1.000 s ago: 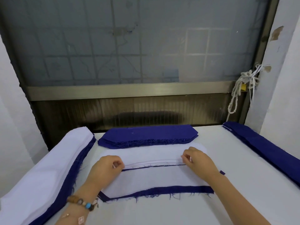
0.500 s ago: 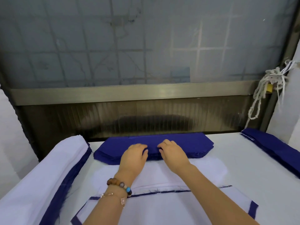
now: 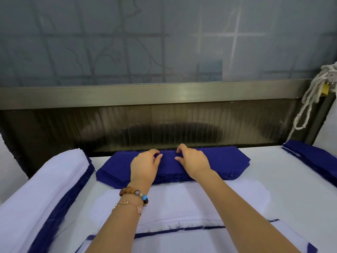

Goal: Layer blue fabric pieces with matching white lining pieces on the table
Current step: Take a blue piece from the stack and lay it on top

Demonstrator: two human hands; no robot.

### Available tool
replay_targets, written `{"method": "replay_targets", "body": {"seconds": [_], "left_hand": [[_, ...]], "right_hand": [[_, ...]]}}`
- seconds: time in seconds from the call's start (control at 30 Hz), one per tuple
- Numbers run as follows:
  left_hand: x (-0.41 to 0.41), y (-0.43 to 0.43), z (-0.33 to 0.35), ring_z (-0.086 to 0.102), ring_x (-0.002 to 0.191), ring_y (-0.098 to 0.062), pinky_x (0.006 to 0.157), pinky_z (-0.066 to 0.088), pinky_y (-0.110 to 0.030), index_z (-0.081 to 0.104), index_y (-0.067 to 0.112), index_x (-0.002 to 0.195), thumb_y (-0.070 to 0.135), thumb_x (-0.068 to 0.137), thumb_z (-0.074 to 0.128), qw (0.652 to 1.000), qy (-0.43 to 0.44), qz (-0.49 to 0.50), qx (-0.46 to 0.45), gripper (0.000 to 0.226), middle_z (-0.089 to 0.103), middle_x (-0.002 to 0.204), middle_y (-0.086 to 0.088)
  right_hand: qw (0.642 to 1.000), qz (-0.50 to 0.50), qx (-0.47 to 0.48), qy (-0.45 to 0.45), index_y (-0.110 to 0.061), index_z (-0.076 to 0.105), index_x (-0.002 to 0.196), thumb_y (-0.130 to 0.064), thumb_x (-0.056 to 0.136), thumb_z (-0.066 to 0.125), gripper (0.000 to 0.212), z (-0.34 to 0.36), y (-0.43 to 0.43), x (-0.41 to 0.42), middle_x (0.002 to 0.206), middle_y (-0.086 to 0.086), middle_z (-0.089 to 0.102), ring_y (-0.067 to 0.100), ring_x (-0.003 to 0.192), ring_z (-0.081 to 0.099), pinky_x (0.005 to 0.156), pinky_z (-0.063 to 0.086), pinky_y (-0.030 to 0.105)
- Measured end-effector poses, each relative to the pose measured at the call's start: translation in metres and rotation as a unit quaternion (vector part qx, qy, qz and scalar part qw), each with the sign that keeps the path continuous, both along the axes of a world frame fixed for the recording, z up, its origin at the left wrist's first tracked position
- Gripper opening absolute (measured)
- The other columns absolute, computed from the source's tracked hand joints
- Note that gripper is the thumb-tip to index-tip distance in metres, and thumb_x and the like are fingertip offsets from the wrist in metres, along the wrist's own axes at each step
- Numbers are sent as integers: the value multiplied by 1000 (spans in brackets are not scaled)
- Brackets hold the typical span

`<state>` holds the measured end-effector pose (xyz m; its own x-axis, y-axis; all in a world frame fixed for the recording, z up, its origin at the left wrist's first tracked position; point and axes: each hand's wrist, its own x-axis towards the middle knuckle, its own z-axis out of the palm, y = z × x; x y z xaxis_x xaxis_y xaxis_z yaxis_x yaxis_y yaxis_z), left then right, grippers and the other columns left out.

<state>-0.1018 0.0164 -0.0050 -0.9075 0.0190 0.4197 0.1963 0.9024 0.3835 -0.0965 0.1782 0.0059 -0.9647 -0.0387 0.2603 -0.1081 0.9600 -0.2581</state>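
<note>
Both hands sit on the blue stack (image 3: 224,161), which lies at the far middle of the tabletop (image 3: 291,198), just beyond the white lining piece (image 3: 182,203) spread in front of the person. The left hand (image 3: 145,167) and the right hand (image 3: 193,163) are close together at the stack's centre. Each grip is nearly closed, thumb and bent forefinger drawn in on the topmost blue layer as if pinching it. Whether a single layer has come free cannot be told. To do this step well, I judge the pinch should catch one ply only. Then the hands should slide apart toward the ends before lifting, so the piece comes off flat and does not drag its neighbours by the frayed threads. The stack's long axis runs left to right, parallel to the far edge of the tabletop. Its ends are cut on a slant, and its raw, fraying long edge faces the person. The lining below lies the same way, so the piece should need no turning, only a straight pull toward the body.
</note>
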Motion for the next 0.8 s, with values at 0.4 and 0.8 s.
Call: {"method": "replay_targets", "body": {"seconds": [0.4,0.8], "left_hand": [[4,10,-12,51,69,-6,49,28,-17,46,28,113,40,96,51,999,26,23,14,22,52,76,12],[6,12,-10,44,98,-12,82,43,-26,54,29,110,39,96,53,994,58,62,-63,18,49,108,5]], "right_hand": [[996,-57,10,64,-21,43,105,-39,101,41,19,-15,-12,3,96,0,61,15,65,47,49,29,24],[992,-64,-9,109,-28,34,130,-37,98,49,37,-22,-10,5,94,-4,60,11,62,48,44,28,21]]}}
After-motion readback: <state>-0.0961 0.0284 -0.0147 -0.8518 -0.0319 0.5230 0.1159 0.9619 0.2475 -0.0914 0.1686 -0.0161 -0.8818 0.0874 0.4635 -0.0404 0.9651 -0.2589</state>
